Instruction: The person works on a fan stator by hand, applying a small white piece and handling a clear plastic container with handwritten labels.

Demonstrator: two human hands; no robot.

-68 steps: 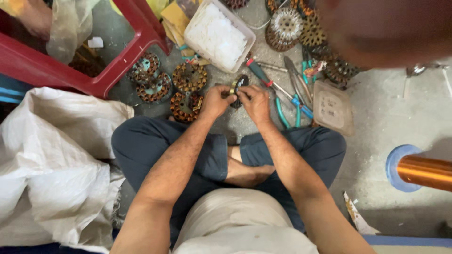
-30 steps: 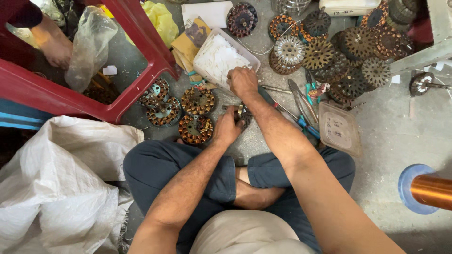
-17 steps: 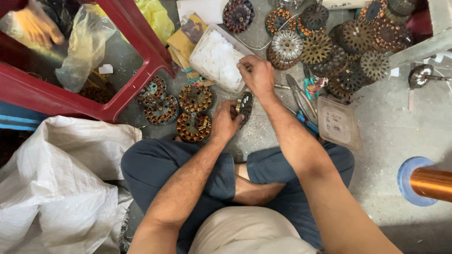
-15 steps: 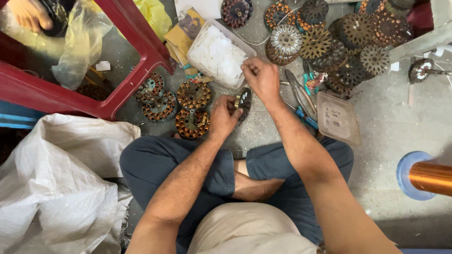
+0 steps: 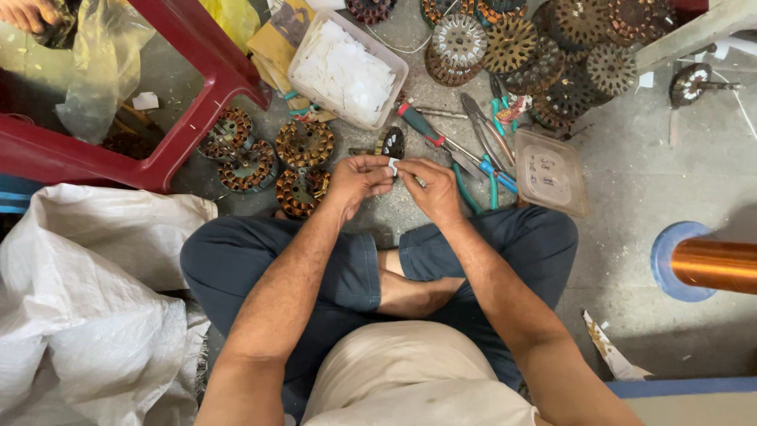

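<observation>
Slip, small and white, pinched at both ends over the floor just ahead of crossed legs. Nearest, left hand: fingers curled, thumb and forefinger closed on the slip's left end. Beside it, right hand: fingertips shut on the other end, knuckles toward the tools.

Changed within the last second: right hand, then stretched out to the tray of white slips, now drawn back to meet the left, with one slip brought along. Left hand, then closed around the dark core, now busy with the paper instead. Core itself just beyond the fingertips, edge-on; cannot tell whether resting on the floor or touched by a finger. By the look of it, a fetch finished and the paper handling begun, close to the core.

Further out, right of the core: screwdriver and pliers lying loose, then a clear lidded box. Left of the core: wound stators in a small cluster. Beyond, the tray, then bare stators heaped along the top. Off to the sides: red stool, white sack, copper spool. At the far top left, another person's hand, well apart.
</observation>
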